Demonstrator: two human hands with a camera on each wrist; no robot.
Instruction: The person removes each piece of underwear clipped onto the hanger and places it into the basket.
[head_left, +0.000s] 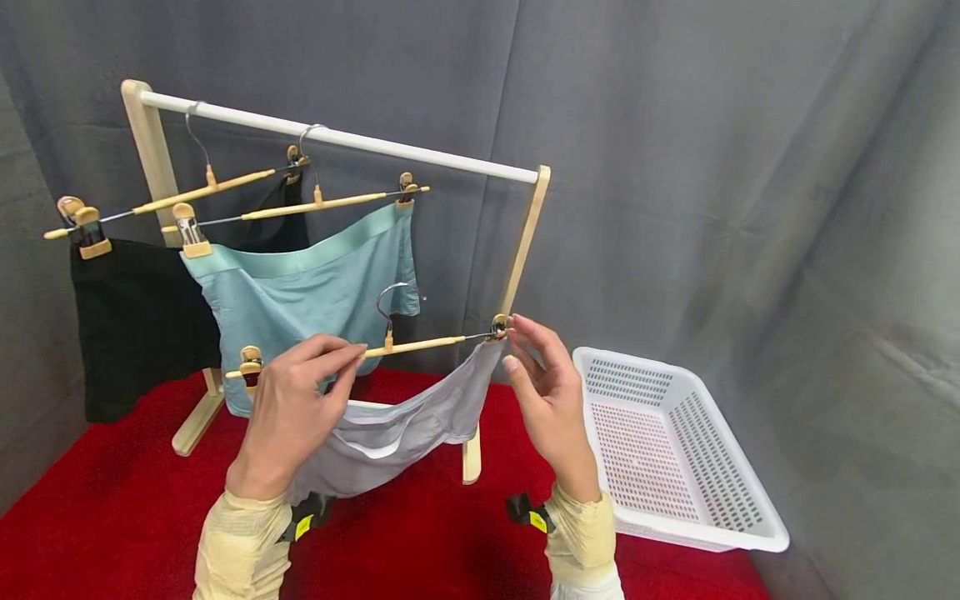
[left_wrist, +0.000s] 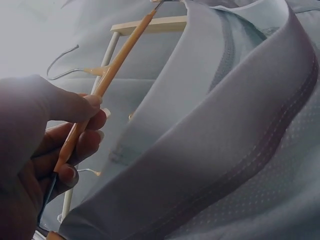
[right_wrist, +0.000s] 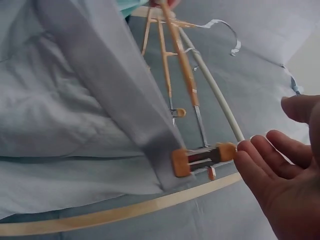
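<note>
My left hand (head_left: 303, 408) grips the wooden bar of a clip hanger (head_left: 420, 344), thumb and fingers around it in the left wrist view. Grey underpants (head_left: 420, 446) hang from this hanger, their waistband (left_wrist: 200, 135) sagging in a curve between the clips. One clip (right_wrist: 202, 159) bites the waistband's right corner. Beside that clip is my right hand (head_left: 551, 396), its fingers spread and loosely bent, fingertips right at the clip's end. The hanger's metal hook (head_left: 386, 304) points up, off the rail. The left clip (head_left: 251, 365) is partly hidden behind my left hand.
A wooden rack with a white rail (head_left: 337, 142) stands behind. Light blue underpants (head_left: 300, 283) and a black pair (head_left: 135, 325) hang there on clip hangers. A white plastic basket (head_left: 750, 467) sits at the right on the red cloth (head_left: 420, 550). Grey curtain surrounds everything.
</note>
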